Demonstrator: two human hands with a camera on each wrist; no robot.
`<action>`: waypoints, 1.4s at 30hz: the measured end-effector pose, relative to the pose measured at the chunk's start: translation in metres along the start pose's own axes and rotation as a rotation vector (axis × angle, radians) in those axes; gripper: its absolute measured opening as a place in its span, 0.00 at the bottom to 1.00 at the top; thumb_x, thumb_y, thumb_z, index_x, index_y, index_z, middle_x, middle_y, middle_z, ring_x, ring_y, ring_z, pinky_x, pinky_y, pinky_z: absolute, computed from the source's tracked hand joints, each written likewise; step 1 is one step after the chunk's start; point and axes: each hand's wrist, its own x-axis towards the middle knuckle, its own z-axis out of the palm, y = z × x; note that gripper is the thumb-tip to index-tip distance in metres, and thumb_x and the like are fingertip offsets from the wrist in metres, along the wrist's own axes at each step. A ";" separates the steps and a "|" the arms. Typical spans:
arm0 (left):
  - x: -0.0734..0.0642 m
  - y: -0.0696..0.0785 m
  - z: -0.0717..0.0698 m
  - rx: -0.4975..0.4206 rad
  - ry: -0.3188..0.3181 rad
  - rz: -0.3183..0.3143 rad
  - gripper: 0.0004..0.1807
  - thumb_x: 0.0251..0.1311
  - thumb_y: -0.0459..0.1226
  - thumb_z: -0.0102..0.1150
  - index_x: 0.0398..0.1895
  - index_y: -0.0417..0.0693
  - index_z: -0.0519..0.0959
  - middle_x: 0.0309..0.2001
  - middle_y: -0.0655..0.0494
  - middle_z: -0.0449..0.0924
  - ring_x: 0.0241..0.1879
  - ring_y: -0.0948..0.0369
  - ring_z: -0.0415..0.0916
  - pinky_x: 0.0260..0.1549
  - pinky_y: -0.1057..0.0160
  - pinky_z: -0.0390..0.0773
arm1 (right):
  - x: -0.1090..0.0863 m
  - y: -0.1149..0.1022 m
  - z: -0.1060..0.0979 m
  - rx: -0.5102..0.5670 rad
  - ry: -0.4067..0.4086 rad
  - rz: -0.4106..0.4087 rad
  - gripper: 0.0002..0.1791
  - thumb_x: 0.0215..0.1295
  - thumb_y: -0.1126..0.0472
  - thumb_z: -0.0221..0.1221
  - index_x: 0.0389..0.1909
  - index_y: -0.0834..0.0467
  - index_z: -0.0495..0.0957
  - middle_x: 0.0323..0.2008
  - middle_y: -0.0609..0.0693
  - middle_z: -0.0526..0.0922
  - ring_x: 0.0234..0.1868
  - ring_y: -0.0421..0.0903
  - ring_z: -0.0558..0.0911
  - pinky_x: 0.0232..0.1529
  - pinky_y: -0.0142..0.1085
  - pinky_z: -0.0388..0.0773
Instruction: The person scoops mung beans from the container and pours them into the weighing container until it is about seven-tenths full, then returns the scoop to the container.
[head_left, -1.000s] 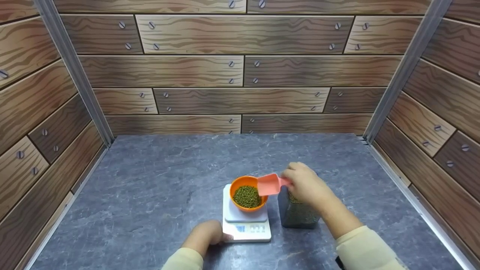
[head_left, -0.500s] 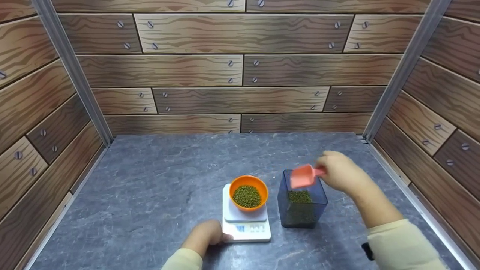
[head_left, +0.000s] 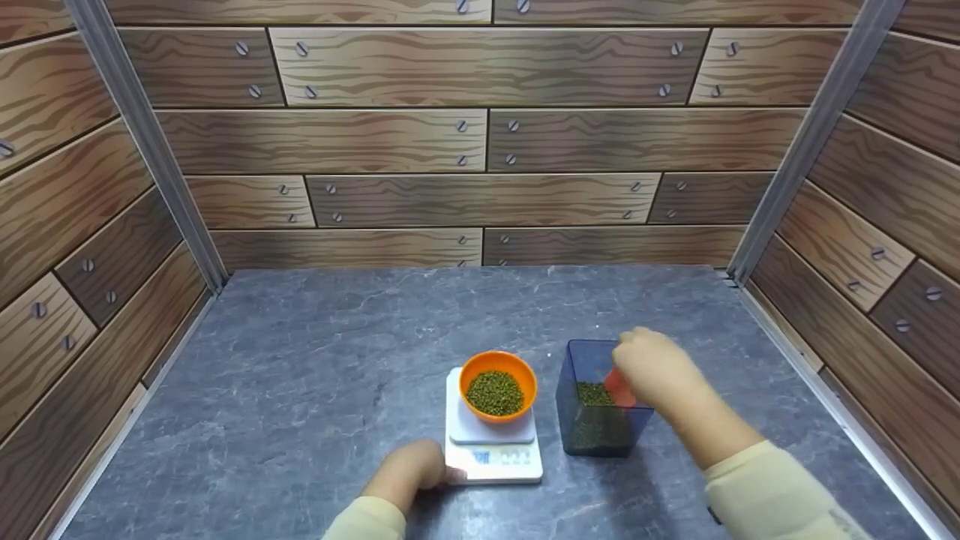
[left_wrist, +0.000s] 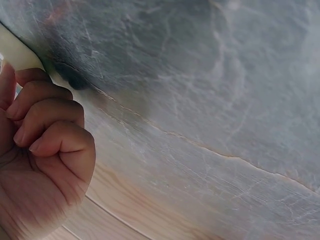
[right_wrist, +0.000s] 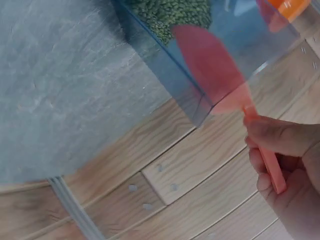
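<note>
In the head view, my right hand [head_left: 661, 369] holds a pink scoop [head_left: 619, 388] by its handle, with the blade down inside a clear bluish square container [head_left: 574, 431] of green mung beans [head_left: 592, 394]. The right wrist view shows thumb and fingers round the scoop's handle [right_wrist: 270, 165], its blade seen through the container wall [right_wrist: 175, 85]. My left hand [head_left: 416, 466] grips the front left corner of a white kitchen scale [head_left: 514, 471], thumb on top; its fingers are curled in the left wrist view. An orange bowl [head_left: 529, 379] with mung beans [head_left: 495, 392] sits on the scale.
The grey marbled tabletop [head_left: 315, 360] is bounded by wood-print walls [head_left: 480, 142] at the back and sides. The container stands a little to the right of the scale. A few tiny light specks lie behind the container. The scale's display is too blurred to read.
My right hand has moved right with the scoop, from over the orange bowl to above the container, then down so the blade is inside. My left hand and the scale stay put.
</note>
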 end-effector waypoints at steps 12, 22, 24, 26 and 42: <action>-0.001 0.000 -0.001 -0.010 0.016 0.014 0.22 0.49 0.51 0.64 0.15 0.41 0.73 0.19 0.50 0.69 0.24 0.54 0.66 0.37 0.54 0.72 | 0.013 -0.026 0.021 -0.116 -0.169 -0.026 0.06 0.52 0.71 0.55 0.22 0.61 0.79 0.27 0.54 0.77 0.32 0.54 0.75 0.37 0.44 0.73; -0.002 0.000 0.000 -0.002 0.024 0.030 0.22 0.49 0.51 0.63 0.15 0.42 0.73 0.18 0.51 0.69 0.23 0.55 0.66 0.35 0.54 0.72 | 0.008 -0.003 0.029 0.184 -0.267 0.008 0.09 0.43 0.65 0.65 0.15 0.60 0.73 0.22 0.54 0.75 0.26 0.52 0.75 0.33 0.45 0.75; -0.003 0.000 0.000 -0.006 0.030 0.036 0.22 0.49 0.50 0.63 0.15 0.42 0.73 0.18 0.51 0.68 0.23 0.55 0.65 0.34 0.55 0.72 | 0.006 0.003 0.029 0.217 -0.258 -0.008 0.11 0.43 0.67 0.63 0.13 0.58 0.70 0.18 0.51 0.72 0.21 0.48 0.72 0.28 0.42 0.74; -0.004 0.000 0.000 -0.012 0.032 0.037 0.21 0.49 0.50 0.64 0.15 0.42 0.72 0.18 0.51 0.68 0.23 0.55 0.65 0.34 0.55 0.72 | 0.005 0.008 0.029 0.267 -0.246 -0.019 0.12 0.41 0.69 0.60 0.11 0.56 0.67 0.14 0.47 0.67 0.17 0.44 0.67 0.22 0.38 0.70; -0.003 -0.001 -0.001 -0.025 0.022 0.033 0.21 0.49 0.50 0.64 0.16 0.42 0.73 0.19 0.51 0.70 0.24 0.54 0.67 0.36 0.53 0.72 | 0.003 0.011 0.034 0.475 -0.168 -0.023 0.13 0.41 0.71 0.61 0.09 0.56 0.68 0.12 0.41 0.60 0.16 0.39 0.58 0.17 0.32 0.58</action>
